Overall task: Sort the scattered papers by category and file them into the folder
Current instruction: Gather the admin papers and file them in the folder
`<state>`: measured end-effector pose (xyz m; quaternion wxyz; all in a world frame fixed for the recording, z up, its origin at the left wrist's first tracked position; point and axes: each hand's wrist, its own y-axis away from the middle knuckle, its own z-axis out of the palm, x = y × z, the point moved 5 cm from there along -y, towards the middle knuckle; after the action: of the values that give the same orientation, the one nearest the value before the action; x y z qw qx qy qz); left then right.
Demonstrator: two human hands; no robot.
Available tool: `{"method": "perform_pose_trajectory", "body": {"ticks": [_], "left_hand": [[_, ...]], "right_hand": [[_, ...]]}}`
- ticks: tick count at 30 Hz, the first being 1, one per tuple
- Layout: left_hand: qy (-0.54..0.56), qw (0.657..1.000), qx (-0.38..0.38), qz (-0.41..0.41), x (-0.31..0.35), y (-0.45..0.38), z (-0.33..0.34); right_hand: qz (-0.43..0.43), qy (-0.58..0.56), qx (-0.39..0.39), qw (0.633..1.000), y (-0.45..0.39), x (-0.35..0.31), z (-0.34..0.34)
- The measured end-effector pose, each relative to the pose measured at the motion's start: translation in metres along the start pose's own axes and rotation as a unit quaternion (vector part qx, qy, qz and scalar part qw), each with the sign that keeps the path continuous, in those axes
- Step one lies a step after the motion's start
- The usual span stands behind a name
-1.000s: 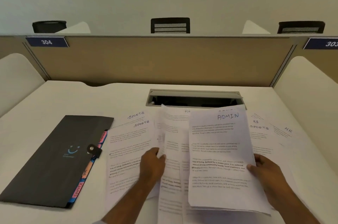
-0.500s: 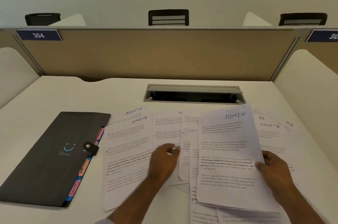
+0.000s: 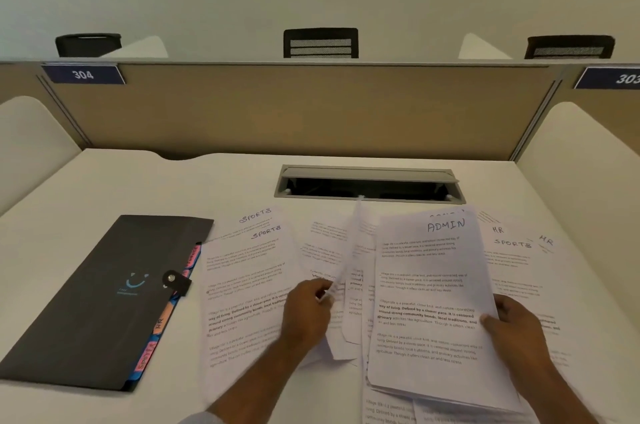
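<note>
Sorting step, mid-pick. Right hand [image 3: 516, 330] grips the right edge of a small stack topped by the ADMIN sheet [image 3: 429, 288], thumb on top, fingers curled under, stack raised a little off the other pages. Left hand [image 3: 308, 309] pinches a loose sheet [image 3: 349, 250] by its lower part; that sheet stands tilted up nearly edge-on and is motion-blurred, so its heading can't be read.

Rest of the papers lie spread on the white bench [image 3: 104, 188]: 2 overlapping SPORTS sheets [image 3: 249, 271] left of the left hand, more pages under and between the hands, and on the right a fan of sheets marked HR and SPORTS [image 3: 512, 250], partly covered by the ADMIN stack.

Folder [image 3: 104, 299] lies flat at the left of the bench, dark cover, snap tab fastened, coloured index tabs sticking out along its right edge; 1 tab reads HR. It is closed, nothing filed in view.

Judgement: still grouping by heading, early in the task, filing not started. Next move likely needs the heading of the pinched sheet checked, then it goes on the ADMIN stack if it matches or onto its own pile. Thin paper, so only 1 sheet should come up, and the stack edges need squaring before the folder is unsnapped.
</note>
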<state>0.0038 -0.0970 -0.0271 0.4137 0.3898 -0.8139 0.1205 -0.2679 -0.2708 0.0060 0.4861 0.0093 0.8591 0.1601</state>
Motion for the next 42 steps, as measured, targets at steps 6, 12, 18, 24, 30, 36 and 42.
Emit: {"method": "perform_pose_trajectory", "body": {"ticks": [6,12,18,24,30,36,42], "left_hand": [[0.021,0.999,-0.047,-0.007,0.002,0.006,0.003],[-0.038,0.993,0.096,-0.064,-0.038,0.007,-0.042],[-0.195,0.925,0.164,-0.283,-0.094,0.030,-0.108],[-0.055,0.956,0.164,-0.236,-0.114,0.037,-0.124],[-0.053,0.975,0.157,-0.149,-0.109,0.048,-0.128],[0.038,0.955,0.268,-0.119,-0.107,0.057,-0.146],[0.114,0.952,0.243,-0.151,-0.100,0.040,-0.140]], "right_hand": [[-0.008,-0.001,0.004,1.000,0.005,-0.001,-0.003],[-0.010,-0.001,-0.005,1.000,0.010,-0.001,-0.002],[-0.017,0.000,-0.012,1.000,0.017,-0.003,0.002],[-0.040,0.007,-0.025,0.999,0.025,-0.012,0.009],[-0.045,0.000,-0.036,0.998,0.032,-0.016,0.010],[-0.036,-0.008,-0.035,0.999,0.036,-0.016,0.005],[-0.015,-0.021,-0.028,0.999,0.037,-0.014,0.001]]}}
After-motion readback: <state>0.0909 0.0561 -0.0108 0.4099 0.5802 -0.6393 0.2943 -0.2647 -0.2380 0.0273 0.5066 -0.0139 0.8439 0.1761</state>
